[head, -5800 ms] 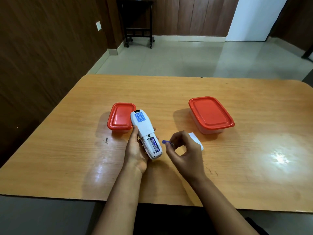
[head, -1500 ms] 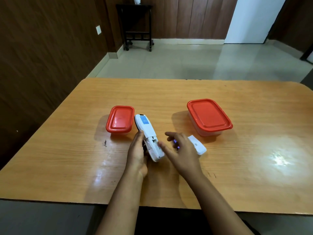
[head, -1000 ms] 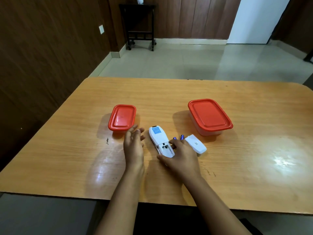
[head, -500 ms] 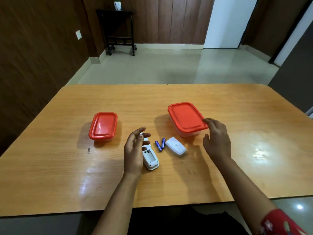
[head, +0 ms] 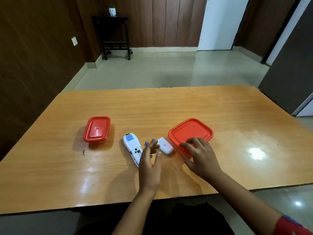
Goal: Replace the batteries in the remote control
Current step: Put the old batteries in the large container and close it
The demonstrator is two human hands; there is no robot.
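Observation:
The white remote control [head: 131, 145] lies face down on the wooden table [head: 152, 109], its battery bay open and bare. Two blue batteries [head: 147, 143] lie just right of it, partly hidden by my fingers. The white battery cover [head: 165, 147] rests beside them. My left hand [head: 149, 164] hovers open over the remote's near end, holding nothing. My right hand [head: 200, 156] lies on the near edge of the larger red-lidded box [head: 190, 132], fingers spread on the lid and thumb beside its near wall.
A smaller red-lidded box [head: 96, 128] stands to the left of the remote. The table's front edge runs just below my wrists. A dark side table [head: 115, 36] stands far back against the wall.
The remote was set down and both batteries laid on the table. My right hand moved right onto the larger box's lid. My left hand drifted right, over the remote's near end.

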